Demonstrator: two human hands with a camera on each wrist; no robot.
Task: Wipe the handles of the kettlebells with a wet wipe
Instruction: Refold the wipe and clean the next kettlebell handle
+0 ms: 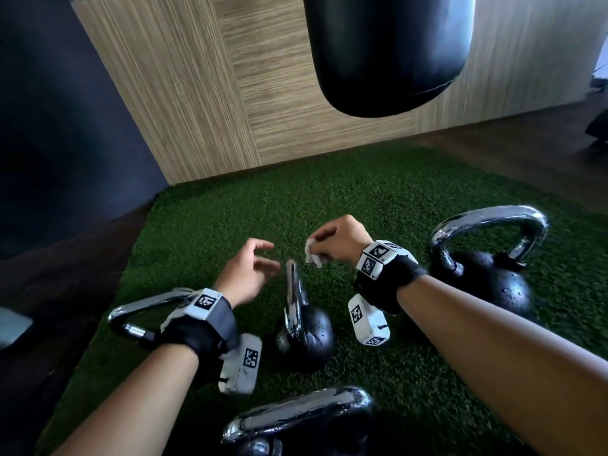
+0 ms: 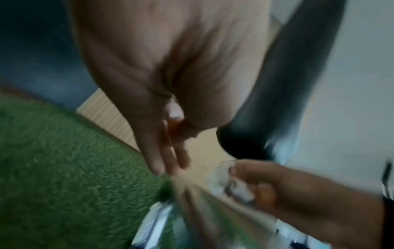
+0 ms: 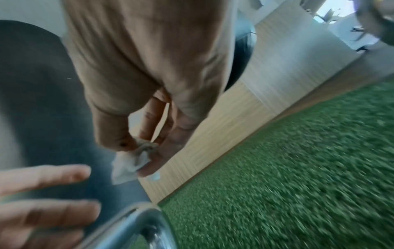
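Note:
Several black kettlebells with chrome handles stand on green turf. The small middle kettlebell (image 1: 306,337) has its handle (image 1: 292,291) edge-on between my hands. My right hand (image 1: 332,241) hovers just above and right of that handle top and pinches a crumpled white wet wipe (image 1: 312,253), which also shows in the right wrist view (image 3: 130,161). My left hand (image 1: 250,271) floats left of the handle with loose fingers (image 2: 168,156), holding nothing. A large kettlebell (image 1: 483,278) stands at right, another handle (image 1: 138,315) lies under my left wrist, and one handle (image 1: 296,416) is nearest me.
A black punching bag (image 1: 388,51) hangs above the far turf. A wood-grain wall panel (image 1: 197,93) runs behind, with a dark wall (image 1: 49,126) at left. Dark flooring borders the turf (image 1: 362,199) on the left and far right.

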